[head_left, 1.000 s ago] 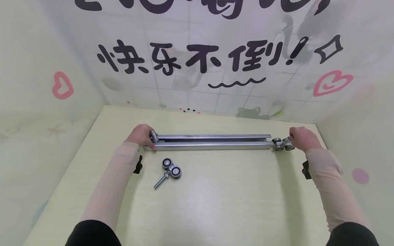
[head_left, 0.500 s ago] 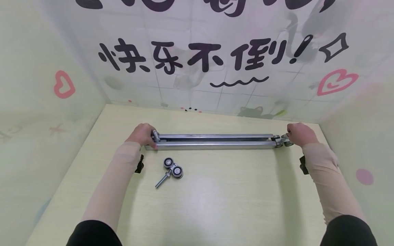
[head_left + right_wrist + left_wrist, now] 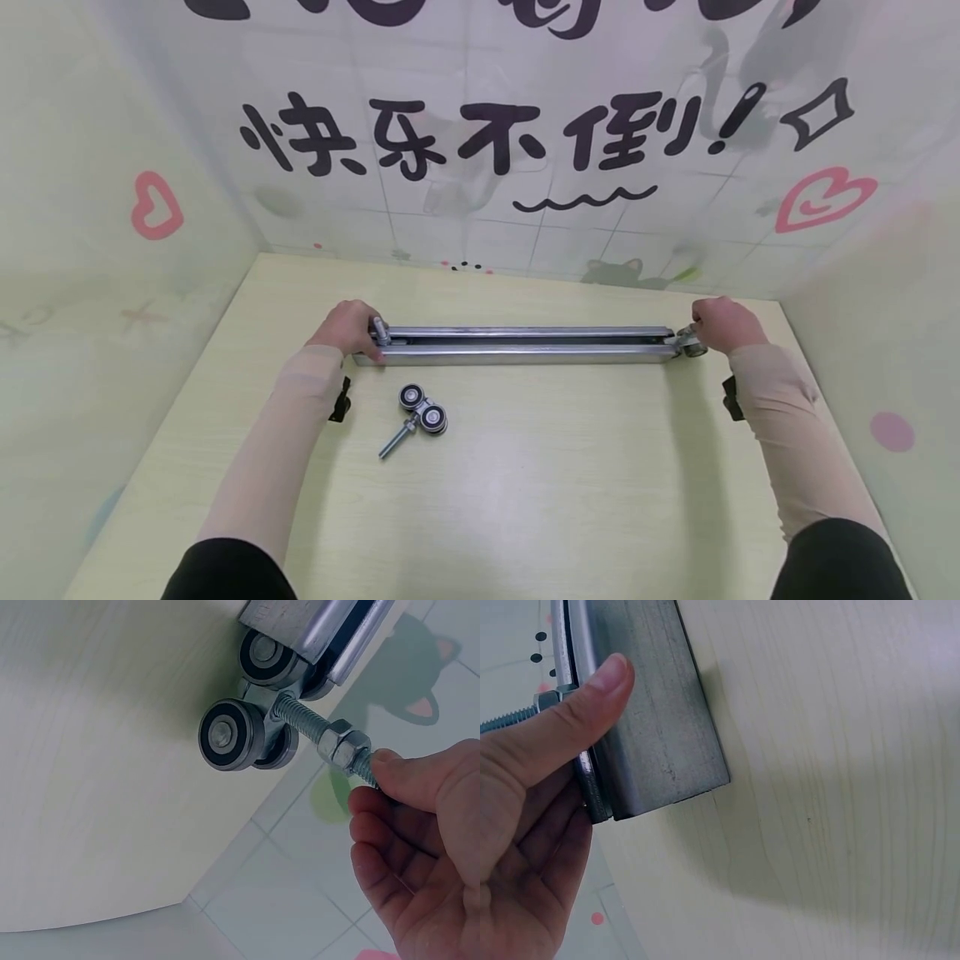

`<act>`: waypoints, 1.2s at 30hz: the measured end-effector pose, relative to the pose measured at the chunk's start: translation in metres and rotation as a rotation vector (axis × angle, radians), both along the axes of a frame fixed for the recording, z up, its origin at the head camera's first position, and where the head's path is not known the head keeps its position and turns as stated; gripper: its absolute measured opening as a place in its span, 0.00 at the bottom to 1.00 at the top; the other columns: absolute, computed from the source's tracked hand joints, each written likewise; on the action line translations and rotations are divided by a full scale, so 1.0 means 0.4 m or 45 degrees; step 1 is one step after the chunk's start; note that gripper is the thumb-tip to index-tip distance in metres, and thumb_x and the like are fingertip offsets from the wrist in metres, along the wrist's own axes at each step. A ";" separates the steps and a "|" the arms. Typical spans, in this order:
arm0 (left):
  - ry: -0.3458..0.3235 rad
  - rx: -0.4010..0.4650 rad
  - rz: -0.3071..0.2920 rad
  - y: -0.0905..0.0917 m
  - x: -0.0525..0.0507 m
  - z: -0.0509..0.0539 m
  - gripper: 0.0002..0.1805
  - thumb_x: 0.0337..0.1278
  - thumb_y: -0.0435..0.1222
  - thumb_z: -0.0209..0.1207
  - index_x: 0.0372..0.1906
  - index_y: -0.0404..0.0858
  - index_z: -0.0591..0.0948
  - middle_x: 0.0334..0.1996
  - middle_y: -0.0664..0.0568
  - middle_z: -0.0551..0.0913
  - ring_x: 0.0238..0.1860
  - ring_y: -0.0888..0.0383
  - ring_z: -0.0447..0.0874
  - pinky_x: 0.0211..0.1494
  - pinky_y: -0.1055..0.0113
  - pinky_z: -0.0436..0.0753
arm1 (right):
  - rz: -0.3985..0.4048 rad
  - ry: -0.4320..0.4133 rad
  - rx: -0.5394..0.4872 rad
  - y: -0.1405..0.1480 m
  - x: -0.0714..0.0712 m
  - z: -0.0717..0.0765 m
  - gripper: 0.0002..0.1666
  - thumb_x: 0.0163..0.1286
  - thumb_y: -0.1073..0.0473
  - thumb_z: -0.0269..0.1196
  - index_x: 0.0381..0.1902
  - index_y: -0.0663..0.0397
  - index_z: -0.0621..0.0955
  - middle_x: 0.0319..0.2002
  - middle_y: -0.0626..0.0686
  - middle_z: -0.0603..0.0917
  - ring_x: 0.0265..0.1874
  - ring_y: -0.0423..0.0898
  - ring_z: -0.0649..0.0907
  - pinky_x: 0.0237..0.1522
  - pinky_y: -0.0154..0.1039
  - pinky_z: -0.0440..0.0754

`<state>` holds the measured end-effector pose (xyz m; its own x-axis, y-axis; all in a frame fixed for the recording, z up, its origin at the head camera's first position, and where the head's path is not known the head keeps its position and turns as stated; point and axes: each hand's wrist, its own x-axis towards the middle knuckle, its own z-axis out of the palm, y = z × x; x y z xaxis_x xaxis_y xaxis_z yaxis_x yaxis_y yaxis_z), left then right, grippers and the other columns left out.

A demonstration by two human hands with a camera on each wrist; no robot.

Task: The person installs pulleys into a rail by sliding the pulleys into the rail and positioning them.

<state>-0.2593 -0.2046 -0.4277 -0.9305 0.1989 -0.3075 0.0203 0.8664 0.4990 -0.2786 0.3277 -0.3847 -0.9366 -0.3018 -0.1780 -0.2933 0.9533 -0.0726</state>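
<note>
A silver slotted metal track [image 3: 517,357] lies along the table. My left hand [image 3: 348,329] grips its left end, thumb on the front face and fingers behind. At that end a threaded bolt with a nut [image 3: 549,700] sticks out of the slot; whatever it is fixed to is hidden inside. My right hand [image 3: 723,323] pinches the threaded bolt [image 3: 304,718] of a roller trolley between thumb and fingers. This trolley's leading wheels [image 3: 266,656] are partly inside the track's right end, while its rear wheels [image 3: 227,735] stay outside.
Another roller trolley [image 3: 422,408] lies on the pale wood table [image 3: 540,483] in front of the track's left part, bolt toward me. A printed back wall [image 3: 465,233] and two side walls enclose the table.
My right hand has moved left, bringing the trolley from outside the track's right end to partly inside it. My left hand keeps its grip on the left end.
</note>
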 end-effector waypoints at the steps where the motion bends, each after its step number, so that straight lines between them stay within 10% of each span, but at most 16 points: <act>1: -0.001 0.001 -0.004 0.000 0.000 0.000 0.24 0.22 0.32 0.74 0.37 0.33 0.82 0.32 0.46 0.83 0.34 0.51 0.79 0.46 0.56 0.77 | 0.005 -0.002 -0.002 -0.001 0.000 0.000 0.09 0.56 0.71 0.53 0.19 0.59 0.70 0.17 0.52 0.71 0.17 0.46 0.67 0.19 0.41 0.66; 36: -0.014 0.005 0.007 0.001 0.001 0.005 0.25 0.23 0.31 0.74 0.38 0.33 0.82 0.33 0.45 0.83 0.36 0.51 0.79 0.48 0.55 0.77 | 0.109 -0.024 0.002 -0.065 -0.006 0.002 0.15 0.57 0.69 0.58 0.15 0.55 0.67 0.14 0.49 0.66 0.16 0.44 0.64 0.20 0.38 0.63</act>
